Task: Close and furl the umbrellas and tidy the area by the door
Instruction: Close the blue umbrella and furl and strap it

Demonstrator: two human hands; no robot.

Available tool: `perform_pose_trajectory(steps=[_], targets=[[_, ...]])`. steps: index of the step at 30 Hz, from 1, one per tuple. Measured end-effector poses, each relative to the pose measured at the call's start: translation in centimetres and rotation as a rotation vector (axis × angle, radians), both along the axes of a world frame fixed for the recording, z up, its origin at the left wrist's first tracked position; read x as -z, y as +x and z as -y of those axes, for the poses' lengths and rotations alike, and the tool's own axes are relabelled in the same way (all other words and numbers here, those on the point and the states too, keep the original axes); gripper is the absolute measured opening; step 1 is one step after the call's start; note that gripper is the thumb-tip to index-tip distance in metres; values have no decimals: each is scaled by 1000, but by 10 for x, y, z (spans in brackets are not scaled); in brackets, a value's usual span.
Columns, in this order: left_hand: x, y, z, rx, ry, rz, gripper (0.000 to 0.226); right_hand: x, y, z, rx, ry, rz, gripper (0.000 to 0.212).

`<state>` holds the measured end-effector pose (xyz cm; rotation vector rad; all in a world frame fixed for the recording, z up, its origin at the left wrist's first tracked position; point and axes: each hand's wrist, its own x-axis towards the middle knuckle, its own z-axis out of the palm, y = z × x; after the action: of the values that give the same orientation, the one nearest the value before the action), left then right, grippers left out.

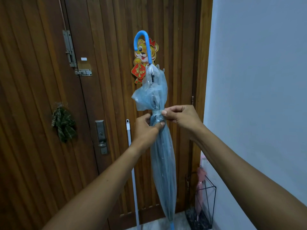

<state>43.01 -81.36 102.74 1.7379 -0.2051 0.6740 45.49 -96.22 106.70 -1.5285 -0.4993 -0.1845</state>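
Note:
A clear blue-tinted umbrella [163, 163] stands upright before the wooden door [108, 80], its blue hooked handle [144, 42] at the top and its tip near the floor. The canopy is folded; its upper part still puffs out loosely. My left hand [146, 126] grips the folded canopy at its waist. My right hand [181, 116] pinches the clear strap [157, 113] wrapped around that same spot. A pink umbrella [200, 185] stands furled in a black wire stand [208, 205] at the lower right by the wall.
A white pole [132, 171] leans on the door left of the umbrella. A tiger decoration [141, 63] hangs on the door. A green checked cloth [64, 125] hangs at left, near the door handle [102, 144] and bolts. A pale wall [257, 80] is on the right.

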Motion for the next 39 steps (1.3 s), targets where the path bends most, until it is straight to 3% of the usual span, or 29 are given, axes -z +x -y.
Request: perform_pose_trajectory(steps=[5,11,16,20,24,39], targets=[[1,-2,-9,215,-121,-31,37,4,2,3,-82,61,-50,25],[5,-2,-19,340,-133,-58,40,5,5,8,-140,52,-60,20],[4,-1,-20,359,-146,-40,35,5,8,3,-154,179,-107,19],[3,-1,-21,382,-144,-36,36,2,11,2,-233,265,-258,15],[3,-2,-22,403,-113,-47,37,1,12,10,-309,233,-364,15],[1,2,-16,451,-79,-80,38,6,29,23,-329,156,-436,25]])
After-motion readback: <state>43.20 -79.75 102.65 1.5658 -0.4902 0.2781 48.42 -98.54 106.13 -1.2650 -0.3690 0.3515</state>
